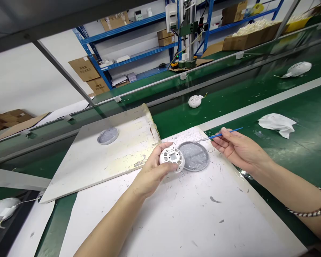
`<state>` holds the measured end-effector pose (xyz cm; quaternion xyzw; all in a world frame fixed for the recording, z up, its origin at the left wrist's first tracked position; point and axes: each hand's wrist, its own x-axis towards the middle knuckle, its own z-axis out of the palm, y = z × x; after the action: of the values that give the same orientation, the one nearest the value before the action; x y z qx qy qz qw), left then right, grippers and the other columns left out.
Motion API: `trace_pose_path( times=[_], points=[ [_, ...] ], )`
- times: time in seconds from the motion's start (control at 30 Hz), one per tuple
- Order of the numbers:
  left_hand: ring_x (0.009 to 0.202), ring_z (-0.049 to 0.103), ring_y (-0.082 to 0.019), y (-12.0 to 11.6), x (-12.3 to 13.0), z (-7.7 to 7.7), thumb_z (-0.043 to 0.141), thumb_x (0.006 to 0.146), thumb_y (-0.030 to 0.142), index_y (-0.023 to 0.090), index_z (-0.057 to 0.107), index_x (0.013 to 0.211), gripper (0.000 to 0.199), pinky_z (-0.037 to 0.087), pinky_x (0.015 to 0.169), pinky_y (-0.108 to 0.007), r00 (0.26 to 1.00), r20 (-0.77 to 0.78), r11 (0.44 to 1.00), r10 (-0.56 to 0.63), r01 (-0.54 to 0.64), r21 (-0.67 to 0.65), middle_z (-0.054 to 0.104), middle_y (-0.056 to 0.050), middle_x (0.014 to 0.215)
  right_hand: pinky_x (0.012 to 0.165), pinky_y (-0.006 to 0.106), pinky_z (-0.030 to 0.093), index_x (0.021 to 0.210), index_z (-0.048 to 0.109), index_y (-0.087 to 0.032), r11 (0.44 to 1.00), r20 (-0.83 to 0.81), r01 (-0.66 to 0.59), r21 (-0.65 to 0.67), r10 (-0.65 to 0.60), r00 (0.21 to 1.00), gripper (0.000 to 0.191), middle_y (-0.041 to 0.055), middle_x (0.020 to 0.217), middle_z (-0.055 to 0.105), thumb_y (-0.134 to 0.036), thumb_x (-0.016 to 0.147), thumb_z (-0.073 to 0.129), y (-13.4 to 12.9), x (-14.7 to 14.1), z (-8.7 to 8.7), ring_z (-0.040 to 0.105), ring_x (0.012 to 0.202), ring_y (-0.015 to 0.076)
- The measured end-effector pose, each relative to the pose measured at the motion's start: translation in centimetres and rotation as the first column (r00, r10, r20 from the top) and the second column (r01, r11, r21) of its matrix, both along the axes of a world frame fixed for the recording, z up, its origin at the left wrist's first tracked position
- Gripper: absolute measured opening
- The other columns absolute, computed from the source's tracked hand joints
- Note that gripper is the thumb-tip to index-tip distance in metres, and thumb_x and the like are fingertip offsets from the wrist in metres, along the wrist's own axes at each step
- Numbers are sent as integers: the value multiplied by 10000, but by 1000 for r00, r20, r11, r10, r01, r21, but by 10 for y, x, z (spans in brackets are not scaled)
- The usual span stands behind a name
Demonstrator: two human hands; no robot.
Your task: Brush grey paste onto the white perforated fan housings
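My left hand (pixel 152 171) grips a round white plastic housing (pixel 172 157) with a slotted rim and a small rectangular centre part. My right hand (pixel 235 148) pinches a thin blue-handled brush (pixel 219 135) between its thumb and fingers. The brush's fine tip reaches left, just above the rim of a round dish of grey paste (pixel 194 156). That dish sits on a paint-flecked white board (pixel 176 214), between my hands and right next to the housing.
A second board (pixel 96 160) holds a smaller grey dish (pixel 107 135). Green conveyor belts (pixel 256 92) carry white wired devices (pixel 195 101). A crumpled white cloth (pixel 276 125) lies at right. Blue shelving (pixel 139 57) with cardboard boxes stands behind a metal rail (pixel 176 76).
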<state>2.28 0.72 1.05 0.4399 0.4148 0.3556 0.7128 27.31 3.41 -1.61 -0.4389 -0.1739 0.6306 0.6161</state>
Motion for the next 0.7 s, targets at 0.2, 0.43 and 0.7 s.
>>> trace_pose_path(
  times=[0.2,0.43,0.7],
  points=[
    [896,531,-122,-8,2,-8,768,717,153,290,449,1309,686,397,810,-250,991,-25,991,-129,130,39,586,-6,1024,724,193,609,703,673,-183,969,143,-58,240,24,989,233,-19,733,684,-329,674,851,-19,-8,4,691,686,104],
    [864,520,-125,-12,3,-7,772,718,167,312,459,1314,689,394,775,-249,992,-16,991,-128,129,43,579,-7,1022,796,287,605,863,708,-290,761,515,-239,604,-143,845,43,-27,837,716,-252,841,709,-45,-10,5,722,811,157],
    [846,517,-114,-12,3,-5,772,722,159,315,474,1294,664,406,765,-241,990,2,989,-142,142,39,582,-2,1009,800,435,613,1138,686,-344,406,670,-545,733,-297,680,467,5,969,756,-19,808,628,-51,2,7,726,909,238]
  ],
)
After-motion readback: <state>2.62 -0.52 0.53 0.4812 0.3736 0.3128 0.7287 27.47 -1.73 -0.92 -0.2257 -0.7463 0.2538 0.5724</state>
